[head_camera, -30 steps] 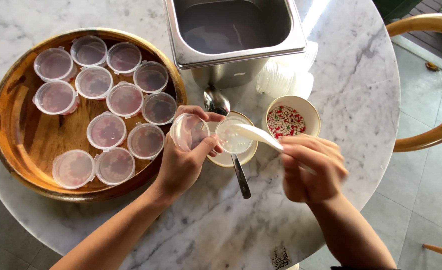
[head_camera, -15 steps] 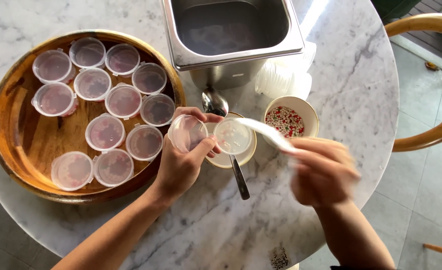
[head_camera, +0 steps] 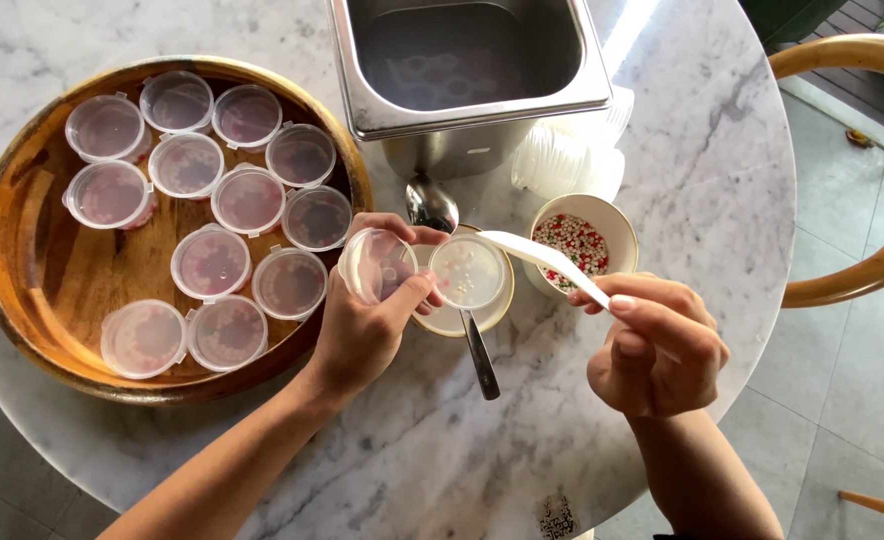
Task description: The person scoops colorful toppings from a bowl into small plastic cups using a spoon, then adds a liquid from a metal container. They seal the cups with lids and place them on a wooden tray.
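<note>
A small clear cup point(head_camera: 467, 272) with its hinged lid point(head_camera: 374, 264) is being held open while a white spoon point(head_camera: 542, 263) is being held over it

The cup is being gripped by the left hand point(head_camera: 367, 325), fingers closed round it, above a shallow dish point(head_camera: 452, 318) where a metal spoon point(head_camera: 452, 275) is lying; a pale filling is being shown inside the cup. The white spoon's handle is being pinched by the right hand point(head_camera: 657, 345). Just beyond, red and white pearls are being kept in a cream bowl point(head_camera: 580, 240), beside stacked white cups point(head_camera: 567, 160). To the left, eleven lidded cups with pinkish contents are being stored on a wooden tray point(head_camera: 32, 290). Farthest off, dark liquid is being held in a steel pan point(head_camera: 467, 55)
</note>
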